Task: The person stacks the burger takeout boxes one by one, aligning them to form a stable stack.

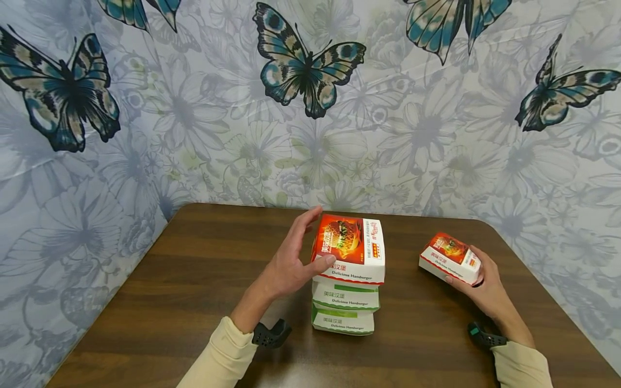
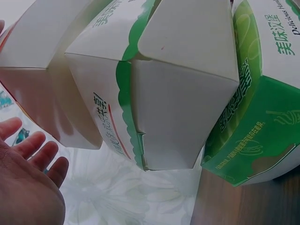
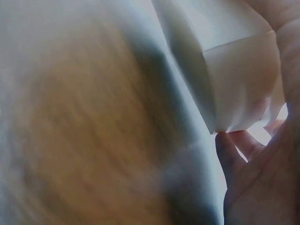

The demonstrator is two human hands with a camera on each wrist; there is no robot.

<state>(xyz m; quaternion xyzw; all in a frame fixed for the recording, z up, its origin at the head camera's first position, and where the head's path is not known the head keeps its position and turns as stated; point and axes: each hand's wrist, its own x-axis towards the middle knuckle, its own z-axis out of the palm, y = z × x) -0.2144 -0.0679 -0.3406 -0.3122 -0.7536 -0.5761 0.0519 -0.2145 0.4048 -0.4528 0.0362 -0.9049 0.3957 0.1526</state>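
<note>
A red-and-white hamburger box [image 1: 348,245] tops a stack in the middle of the table. Under it sit two green-and-white hamburger boxes [image 1: 345,295], whose printed sides also fill much of the left wrist view. Beside the stack's left side is my left hand [image 1: 297,258], fingers spread, its thumb overlapping the red box's front edge in the head view. The left wrist view shows those fingers [image 2: 35,149] loosely extended next to the boxes. On the right, my right hand [image 1: 487,285] grips another red-and-white hamburger box [image 1: 450,258] by its right end, thumb at the front.
The brown wooden table [image 1: 218,253] has rounded far corners. Behind it hangs a pale floral cloth [image 1: 204,134] with large butterflies. Dark bands [image 1: 271,333] are worn on both wrists, below cream sleeves [image 1: 220,355].
</note>
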